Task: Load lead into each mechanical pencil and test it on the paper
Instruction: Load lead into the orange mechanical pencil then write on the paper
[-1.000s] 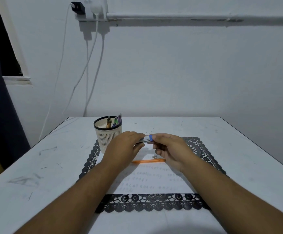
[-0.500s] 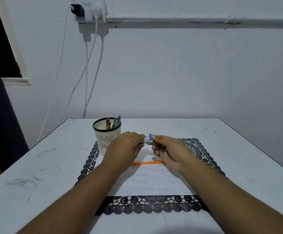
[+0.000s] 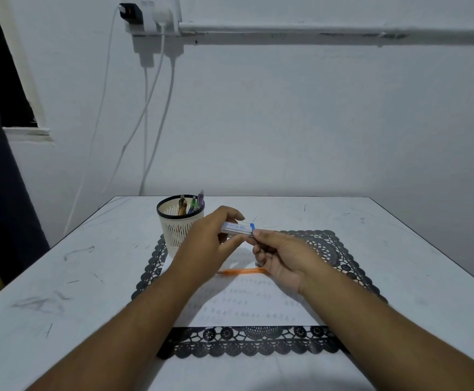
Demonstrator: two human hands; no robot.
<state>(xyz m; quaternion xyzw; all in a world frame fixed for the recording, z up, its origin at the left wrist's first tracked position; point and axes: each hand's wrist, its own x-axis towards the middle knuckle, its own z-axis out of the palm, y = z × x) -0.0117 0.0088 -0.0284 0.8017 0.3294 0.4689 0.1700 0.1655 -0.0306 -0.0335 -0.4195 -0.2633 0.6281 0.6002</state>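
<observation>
while both hands hold it, lead case lies crosswise

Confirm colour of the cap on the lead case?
Blue cap on a clear lead case; head view shows it.

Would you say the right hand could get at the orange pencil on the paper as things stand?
Probably not at once: the right hand pinches the blue cap end of the lead case, which the left hand also grips. The orange pencil lies uncovered on the paper just below, so once freed the way looks open.
</observation>
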